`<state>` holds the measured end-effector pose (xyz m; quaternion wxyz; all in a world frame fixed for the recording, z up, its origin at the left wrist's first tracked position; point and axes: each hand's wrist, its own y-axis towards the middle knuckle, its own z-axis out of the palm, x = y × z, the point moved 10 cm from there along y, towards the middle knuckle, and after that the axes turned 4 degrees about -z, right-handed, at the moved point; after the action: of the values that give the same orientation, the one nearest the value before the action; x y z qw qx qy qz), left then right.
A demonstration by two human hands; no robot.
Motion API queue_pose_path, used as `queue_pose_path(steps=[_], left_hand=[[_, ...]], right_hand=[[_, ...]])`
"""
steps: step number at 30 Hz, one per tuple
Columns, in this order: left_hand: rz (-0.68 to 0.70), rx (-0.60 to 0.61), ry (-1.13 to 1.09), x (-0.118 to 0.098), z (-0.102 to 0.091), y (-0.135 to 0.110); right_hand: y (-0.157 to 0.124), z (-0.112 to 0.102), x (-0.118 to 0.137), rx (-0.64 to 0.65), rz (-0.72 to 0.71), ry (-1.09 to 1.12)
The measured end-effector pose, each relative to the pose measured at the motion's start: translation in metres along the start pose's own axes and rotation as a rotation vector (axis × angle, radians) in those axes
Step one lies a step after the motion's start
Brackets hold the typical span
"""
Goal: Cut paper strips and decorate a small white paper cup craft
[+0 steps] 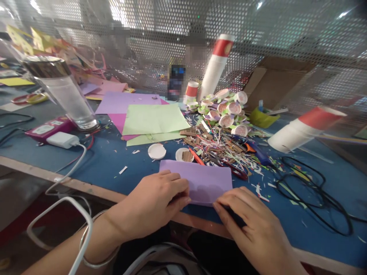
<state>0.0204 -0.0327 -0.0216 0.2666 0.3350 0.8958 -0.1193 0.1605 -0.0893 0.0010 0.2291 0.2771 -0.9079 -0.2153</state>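
Observation:
A folded-looking sheet of purple paper (210,179) lies at the table's front edge, between my two hands. My left hand (160,196) rests over its left end, with the fingers curled and the thumb against the near edge. At the near right corner, my right hand (249,217) pinches the paper between thumb and fingers. Just beyond the sheet are two white paper discs (156,151); the right one carries a brown piece of cardboard (187,156). An orange-red pen-like stick (196,156) touches the area behind the paper.
Paper scraps (226,147) and a pile of small round paper pieces (226,110) lie behind. Stacked paper cups (216,65) lean at the back; another stack (304,128) lies right, near a black cable (321,198). Green paper (155,119) and a water bottle (64,93) are left.

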Motion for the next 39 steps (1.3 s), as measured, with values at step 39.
queue_pose_path(steps=[39], left_hand=[[0.056, -0.3, 0.341, 0.019, -0.017, -0.022]], right_hand=[[0.001, 0.009, -0.011, 0.013, 0.096, -0.067]])
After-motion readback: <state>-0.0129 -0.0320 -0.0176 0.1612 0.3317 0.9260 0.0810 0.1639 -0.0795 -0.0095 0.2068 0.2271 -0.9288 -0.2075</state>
